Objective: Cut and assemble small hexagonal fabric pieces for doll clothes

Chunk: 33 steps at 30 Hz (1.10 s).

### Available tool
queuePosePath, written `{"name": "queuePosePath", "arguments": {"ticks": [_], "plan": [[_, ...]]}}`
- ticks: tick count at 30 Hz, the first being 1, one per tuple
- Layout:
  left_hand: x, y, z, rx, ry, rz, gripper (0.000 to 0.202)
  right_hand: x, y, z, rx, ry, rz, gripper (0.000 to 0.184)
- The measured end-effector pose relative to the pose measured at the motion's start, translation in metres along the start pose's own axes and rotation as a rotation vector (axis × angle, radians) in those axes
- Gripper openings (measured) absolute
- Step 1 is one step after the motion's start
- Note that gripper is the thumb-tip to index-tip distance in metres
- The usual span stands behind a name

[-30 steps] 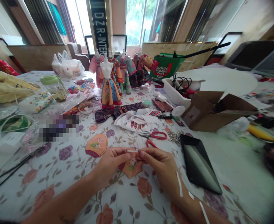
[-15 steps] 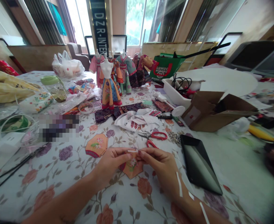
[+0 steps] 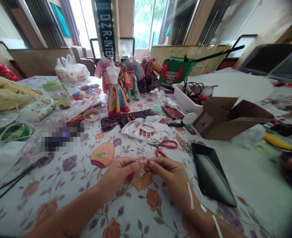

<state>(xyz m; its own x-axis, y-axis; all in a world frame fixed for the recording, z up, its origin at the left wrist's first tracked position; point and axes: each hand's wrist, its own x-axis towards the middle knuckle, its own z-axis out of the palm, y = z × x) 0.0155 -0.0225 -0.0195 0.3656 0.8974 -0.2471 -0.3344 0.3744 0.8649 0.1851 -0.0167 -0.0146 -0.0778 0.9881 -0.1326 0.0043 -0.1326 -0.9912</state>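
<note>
An orange fabric piece (image 3: 141, 180) with a flower pattern hangs from the fingers of both my hands, just above the tablecloth. My left hand (image 3: 121, 173) pinches its upper left edge between thumb and fingers. At the upper right corner, my right hand (image 3: 164, 170) pinches it too. A thin white strip (image 3: 141, 161) lies along the top edge between the fingertips. More white strips (image 3: 190, 196) are stuck to my right forearm. A matching orange fabric piece (image 3: 103, 154) rests flat beyond my left hand. Red-handled scissors (image 3: 169, 143) lie just past my right hand.
A black tablet (image 3: 213, 175) lies to the right, near a cardboard box (image 3: 217, 120) and a white bin (image 3: 185, 97). Small dressed mannequins (image 3: 115, 86) stand at the back. A crumpled white bag (image 3: 148, 128) sits ahead, and a lidded jar (image 3: 59, 94) at left.
My left thumb has shifted slightly along the top edge and covers more of the white strip. Both hands otherwise keep their place on the fabric piece.
</note>
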Motion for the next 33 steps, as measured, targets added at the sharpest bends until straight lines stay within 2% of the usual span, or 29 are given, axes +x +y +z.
{"name": "queuePosePath", "arguments": {"ticks": [8, 33], "plan": [[0.0013, -0.0035, -0.0029, 0.006, -0.004, -0.005, 0.03, -0.0026, -0.0035, 0.0018, 0.016, 0.013, 0.03, 0.022], [0.0004, -0.0028, -0.0013, -0.008, -0.001, 0.004, 0.024, 0.0002, -0.0006, 0.0008, 0.059, 0.001, -0.004, 0.023]]}}
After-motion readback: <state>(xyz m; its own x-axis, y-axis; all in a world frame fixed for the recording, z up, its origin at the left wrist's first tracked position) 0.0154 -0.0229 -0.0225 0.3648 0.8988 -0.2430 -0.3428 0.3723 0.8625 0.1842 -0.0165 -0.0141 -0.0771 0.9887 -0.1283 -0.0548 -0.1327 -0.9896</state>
